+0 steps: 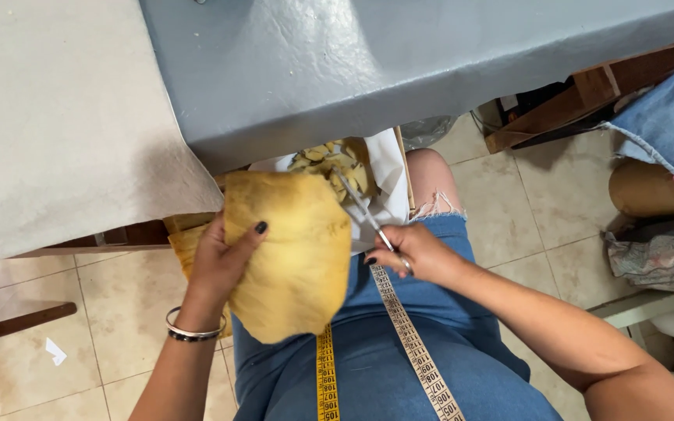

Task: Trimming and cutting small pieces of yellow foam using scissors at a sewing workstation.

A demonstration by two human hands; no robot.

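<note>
Both hands raised: left hand (220, 261) grips yellow cloth (294, 249), right hand (417, 251) scissors (364, 210).

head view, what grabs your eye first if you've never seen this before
The mustard-yellow fabric piece at centre frame stands out first, held up over the lap by the left hand. Beside it, the right hand grips scissors whose blades point up toward a pile of yellow scraps under the grey table edge. A yellow measuring tape hangs down over the denim lap.
</note>
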